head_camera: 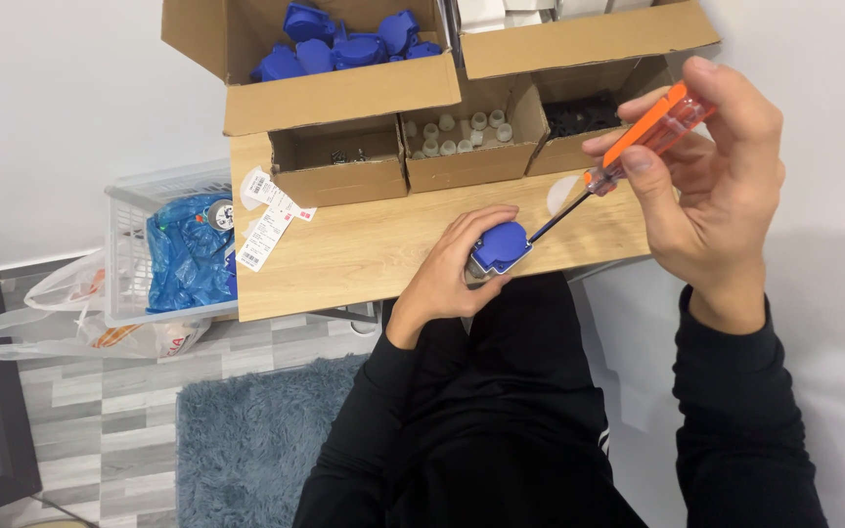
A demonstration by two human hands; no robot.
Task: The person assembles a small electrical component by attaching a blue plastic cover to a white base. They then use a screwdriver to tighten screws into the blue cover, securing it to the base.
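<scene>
My left hand (449, 269) grips a blue and grey socket part (499, 246) at the front edge of a small wooden table (344, 249). My right hand (711, 186) holds an orange-handled screwdriver (652, 132), raised and slanted, with its dark shaft running down-left and its tip touching the right side of the blue part. Both arms wear black sleeves.
Cardboard boxes stand at the table's back: one with blue parts (344, 44), small ones with screws (339, 156), white caps (462, 132) and black pieces (579, 112). Paper labels (266, 220) hang off the left edge. A plastic crate (163, 249), bags and a grey rug (246, 440) lie below.
</scene>
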